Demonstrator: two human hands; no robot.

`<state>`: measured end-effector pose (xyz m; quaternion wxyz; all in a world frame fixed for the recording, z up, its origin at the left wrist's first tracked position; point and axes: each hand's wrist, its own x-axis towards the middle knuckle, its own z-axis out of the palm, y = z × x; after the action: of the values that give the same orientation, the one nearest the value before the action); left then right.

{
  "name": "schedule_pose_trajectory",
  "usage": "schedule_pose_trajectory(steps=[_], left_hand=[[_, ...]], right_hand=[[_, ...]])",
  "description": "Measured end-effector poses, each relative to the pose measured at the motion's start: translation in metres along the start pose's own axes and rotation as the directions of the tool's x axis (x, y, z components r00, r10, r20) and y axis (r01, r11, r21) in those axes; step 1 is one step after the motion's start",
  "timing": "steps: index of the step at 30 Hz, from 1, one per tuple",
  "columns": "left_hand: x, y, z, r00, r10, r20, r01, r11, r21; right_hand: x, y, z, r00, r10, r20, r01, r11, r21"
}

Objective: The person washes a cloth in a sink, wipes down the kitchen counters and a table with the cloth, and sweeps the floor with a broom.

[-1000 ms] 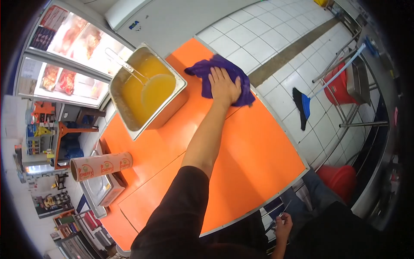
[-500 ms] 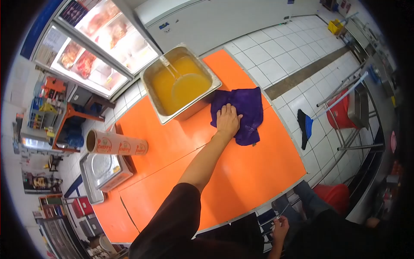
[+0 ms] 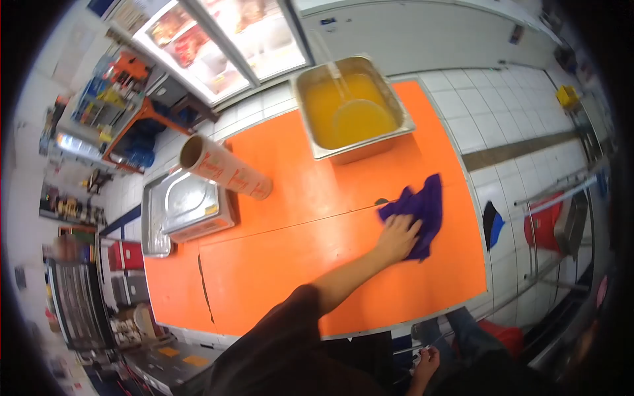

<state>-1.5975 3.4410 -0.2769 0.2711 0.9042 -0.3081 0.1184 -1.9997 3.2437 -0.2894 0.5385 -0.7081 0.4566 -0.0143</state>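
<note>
As I look on from afar through the head camera, the person's left hand (image 3: pixel 398 239) reaches across an orange desk (image 3: pixel 284 274), palm down, onto a purple cloth (image 3: pixel 431 212). The cloth lies toward the desk's right edge, bunched directly under the hand and spreading out beyond its fingertips and to its right. The fingers are bent and slightly apart over the cloth's near-left part; blur keeps me from telling whether they pinch it.

At the bottom edge, below the desk and well apart from the cloth, I see a second hand (image 3: pixel 428 362), its fingers curled; I cannot tell what it pinches, or whether it is the person's right hand or a co-worker's.

Beyond the cloth, at the desk's far side, I find a metal container (image 3: pixel 371 152) of yellow liquid (image 3: pixel 319 109) with a strainer (image 3: pixel 362 119) dipped in it. Farther left are a cardboard tube (image 3: pixel 232 175) with red print and, just beside it, a metal pan (image 3: pixel 198 229).
</note>
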Motion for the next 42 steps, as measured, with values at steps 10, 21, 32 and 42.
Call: schedule_pose_trajectory(steps=[10,21,32,42], left_hand=[[-0.288,-0.114,-0.170,0.089,-0.901,-0.424,0.898,-0.112,0.426],[0.068,0.097,0.062,0.886,-0.441,0.146,0.414,0.892,0.181],[-0.194,0.113,-0.067,0.862,-0.255,0.439,0.303,0.952,-0.043],[-0.472,0.013,-0.252,0.508,-0.858,-0.076,0.815,0.449,0.366]], right_hand=[[0.009,-0.017,0.003,0.993,0.116,-0.007,-0.115,0.991,0.067],[0.003,-0.109,-0.044,0.976,0.153,0.153,-0.195,0.927,0.319],[0.061,-0.222,0.016,0.821,-0.209,0.532,0.027,0.944,0.329],[0.042,-0.257,0.122,0.633,-0.306,0.711,0.242,0.951,0.194]])
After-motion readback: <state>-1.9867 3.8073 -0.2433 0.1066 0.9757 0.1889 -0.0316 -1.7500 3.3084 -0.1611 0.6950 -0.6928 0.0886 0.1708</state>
